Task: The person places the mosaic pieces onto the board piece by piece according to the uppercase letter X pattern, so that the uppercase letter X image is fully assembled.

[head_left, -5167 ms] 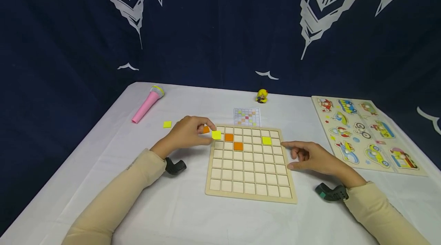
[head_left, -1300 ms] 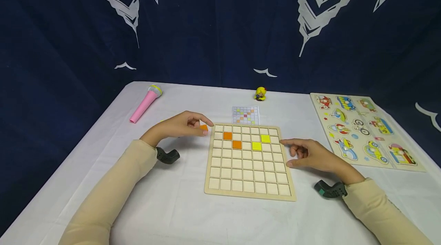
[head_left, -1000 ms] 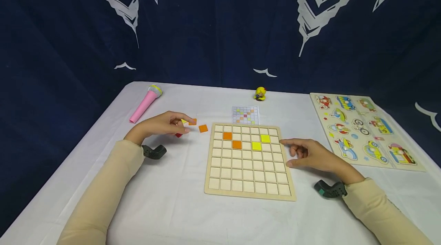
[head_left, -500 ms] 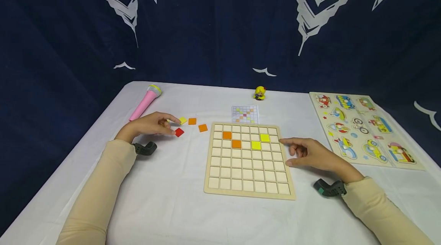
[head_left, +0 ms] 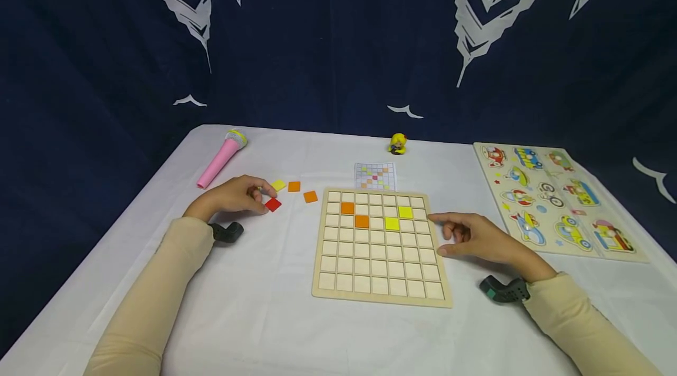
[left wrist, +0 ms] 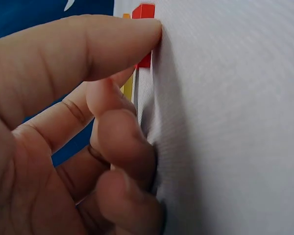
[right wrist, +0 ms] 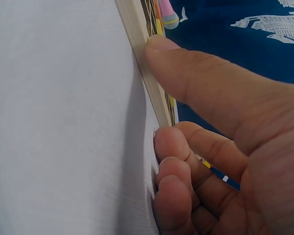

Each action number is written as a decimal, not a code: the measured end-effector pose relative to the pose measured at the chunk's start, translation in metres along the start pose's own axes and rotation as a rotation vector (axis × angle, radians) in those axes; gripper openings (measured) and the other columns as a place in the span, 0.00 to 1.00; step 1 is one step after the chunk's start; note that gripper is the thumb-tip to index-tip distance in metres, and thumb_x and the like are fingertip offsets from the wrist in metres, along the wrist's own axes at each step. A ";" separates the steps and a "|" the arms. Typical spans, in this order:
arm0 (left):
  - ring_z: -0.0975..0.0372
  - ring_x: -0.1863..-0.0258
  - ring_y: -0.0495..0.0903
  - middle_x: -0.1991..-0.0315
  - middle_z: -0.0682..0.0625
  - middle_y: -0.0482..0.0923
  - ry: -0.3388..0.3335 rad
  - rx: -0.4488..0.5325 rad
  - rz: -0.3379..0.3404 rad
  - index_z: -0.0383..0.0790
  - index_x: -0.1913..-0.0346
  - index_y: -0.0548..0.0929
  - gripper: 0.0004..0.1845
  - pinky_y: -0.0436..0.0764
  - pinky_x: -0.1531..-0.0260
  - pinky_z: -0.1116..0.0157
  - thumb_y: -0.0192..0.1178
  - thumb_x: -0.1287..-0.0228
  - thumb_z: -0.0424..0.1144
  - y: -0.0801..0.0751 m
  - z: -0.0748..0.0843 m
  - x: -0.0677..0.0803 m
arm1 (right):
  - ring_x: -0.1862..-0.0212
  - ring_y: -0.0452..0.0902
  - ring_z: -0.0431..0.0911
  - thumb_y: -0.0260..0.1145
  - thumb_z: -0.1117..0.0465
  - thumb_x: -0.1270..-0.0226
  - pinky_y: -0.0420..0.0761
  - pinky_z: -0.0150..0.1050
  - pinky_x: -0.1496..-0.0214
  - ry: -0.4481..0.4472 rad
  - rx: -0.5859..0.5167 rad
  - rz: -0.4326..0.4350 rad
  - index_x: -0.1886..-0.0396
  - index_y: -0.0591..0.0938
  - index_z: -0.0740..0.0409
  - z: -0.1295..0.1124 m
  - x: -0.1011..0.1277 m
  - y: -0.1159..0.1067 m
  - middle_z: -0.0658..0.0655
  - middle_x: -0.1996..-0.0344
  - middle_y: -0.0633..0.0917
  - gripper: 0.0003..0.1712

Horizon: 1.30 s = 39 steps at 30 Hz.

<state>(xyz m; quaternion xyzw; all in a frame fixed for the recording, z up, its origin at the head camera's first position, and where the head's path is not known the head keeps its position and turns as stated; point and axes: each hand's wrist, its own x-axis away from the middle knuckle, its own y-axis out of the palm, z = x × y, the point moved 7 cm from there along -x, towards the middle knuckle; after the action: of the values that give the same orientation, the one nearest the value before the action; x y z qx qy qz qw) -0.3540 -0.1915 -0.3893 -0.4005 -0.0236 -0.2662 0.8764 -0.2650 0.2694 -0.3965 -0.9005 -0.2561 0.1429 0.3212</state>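
Left hand (head_left: pixel 233 194), shifted from the grid board (head_left: pixel 381 298) to a red tile (head_left: pixel 273 204)

Left hand now out beyond the board's left side, no longer at its far left corner with a tile in the fingertips. New in the grid since then: a second yellow square (head_left: pixel 392 224).

Thumb tip right at the red tile, index fingertip just beside its far corner, other fingers curled beneath. Pinching or merely touching: cannot tell, even from the left wrist view. Red tile on the white tablecloth (head_left: pixel 264 317), left of the board. Just beyond it: a loose yellow tile (head_left: pixel 278 184), then two loose orange tiles (head_left: pixel 294 186) (head_left: pixel 310 196) nearer the board.

At the board's right edge: the right hand (head_left: pixel 476 238), not grasping, index finger and thumb extended with tips against the wood, remaining fingers tucked in.

In the grid's second and third rows from the far side: two orange squares (head_left: pixel 347 208) (head_left: pixel 362 221) toward the left, two yellow squares toward the right.

Just behind the board: a small printed sheet (head_left: pixel 375 176) with a colored grid. Farther back: a pink toy microphone (head_left: pixel 222 158) at left, a small yellow figurine (head_left: pixel 398 143) nearer the middle. At right: a picture puzzle (head_left: pixel 552 208).
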 end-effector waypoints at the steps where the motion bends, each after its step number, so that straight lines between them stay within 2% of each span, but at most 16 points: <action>1: 0.58 0.64 0.72 0.67 0.51 0.75 -0.001 -0.001 0.003 0.35 0.39 0.85 0.21 0.70 0.59 0.61 0.73 0.33 0.35 0.000 -0.001 0.000 | 0.69 0.69 0.39 0.81 0.69 0.37 0.71 0.34 0.68 0.001 -0.001 0.000 0.31 0.77 0.78 0.000 0.000 0.000 0.50 0.64 0.77 0.38; 14: 0.59 0.70 0.71 0.71 0.51 0.72 -0.037 -0.029 0.021 0.38 0.44 0.86 0.17 0.68 0.67 0.65 0.74 0.35 0.36 0.000 -0.005 -0.003 | 0.70 0.69 0.39 0.81 0.69 0.37 0.71 0.34 0.69 0.014 0.006 -0.001 0.31 0.77 0.78 -0.001 0.000 0.000 0.50 0.64 0.78 0.37; 23: 0.59 0.72 0.71 0.74 0.51 0.72 -0.022 -0.100 0.049 0.38 0.48 0.88 0.16 0.68 0.65 0.62 0.76 0.37 0.37 0.004 0.002 -0.002 | 0.69 0.69 0.39 0.81 0.69 0.37 0.71 0.34 0.68 0.015 0.010 0.001 0.31 0.77 0.77 -0.001 0.000 0.000 0.50 0.64 0.78 0.37; 31: 0.60 0.73 0.70 0.76 0.53 0.71 0.068 -0.119 0.067 0.38 0.54 0.88 0.14 0.68 0.64 0.61 0.77 0.40 0.39 0.012 0.019 -0.003 | 0.69 0.69 0.39 0.81 0.69 0.37 0.71 0.34 0.69 0.014 0.008 0.001 0.31 0.77 0.78 -0.002 -0.001 0.000 0.50 0.64 0.78 0.37; 39: 0.61 0.76 0.68 0.71 0.54 0.74 0.175 -0.121 0.125 0.41 0.57 0.87 0.12 0.67 0.65 0.63 0.77 0.41 0.39 0.019 0.043 -0.003 | 0.70 0.69 0.39 0.81 0.69 0.37 0.71 0.34 0.69 0.007 0.016 0.007 0.31 0.77 0.78 -0.003 0.000 0.000 0.50 0.64 0.78 0.37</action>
<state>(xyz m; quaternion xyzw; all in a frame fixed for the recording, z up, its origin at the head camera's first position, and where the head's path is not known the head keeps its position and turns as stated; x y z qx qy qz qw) -0.3399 -0.1495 -0.3741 -0.4288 0.0941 -0.2458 0.8643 -0.2638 0.2680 -0.3938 -0.8992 -0.2509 0.1431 0.3287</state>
